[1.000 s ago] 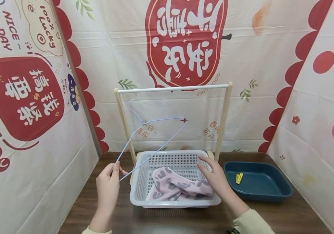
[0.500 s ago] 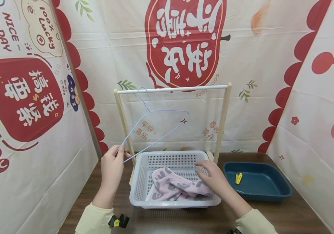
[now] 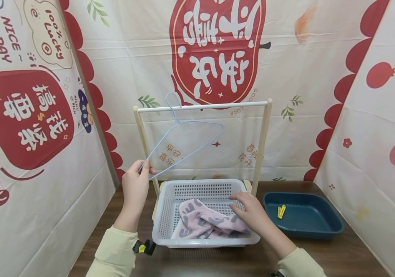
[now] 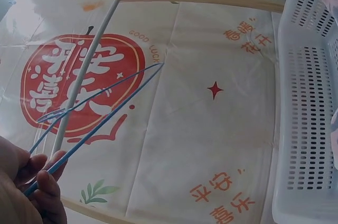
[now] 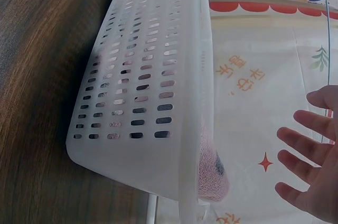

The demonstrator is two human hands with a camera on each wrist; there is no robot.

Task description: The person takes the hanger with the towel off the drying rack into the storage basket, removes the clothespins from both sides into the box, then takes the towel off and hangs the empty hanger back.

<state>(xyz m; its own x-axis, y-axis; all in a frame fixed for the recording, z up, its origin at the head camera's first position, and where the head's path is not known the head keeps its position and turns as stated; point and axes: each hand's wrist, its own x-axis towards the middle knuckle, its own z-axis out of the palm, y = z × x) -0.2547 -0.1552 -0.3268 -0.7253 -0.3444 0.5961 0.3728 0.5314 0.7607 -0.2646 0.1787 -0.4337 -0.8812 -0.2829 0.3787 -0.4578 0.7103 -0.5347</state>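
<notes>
A blue wire hanger (image 3: 176, 122) is gripped at one lower corner by my left hand (image 3: 136, 184). It slants up to the right, its hook overlapping the white rod (image 3: 232, 104) of the wooden rack in the head view. From the left wrist view, the thumb and fingers pinch the hanger wire (image 4: 95, 129). My right hand (image 3: 251, 212) is over the right side of the white basket (image 3: 206, 242). Its fingers are spread apart and hold nothing, as the right wrist view shows. A pink cloth with grey patches (image 3: 201, 222) lies crumpled in the basket.
To the right stands a dark blue tray (image 3: 322, 232) with yellow clothespins (image 3: 281, 211) in it. The rack's wooden posts (image 3: 261, 148) rise behind the basket on the brown table (image 3: 349, 256). Printed cloth walls (image 3: 297, 146) enclose the back and both sides.
My left hand has risen with the hanger, bringing its hook from below the rod up to rod height. The right hand has shifted slightly left and down over the basket.
</notes>
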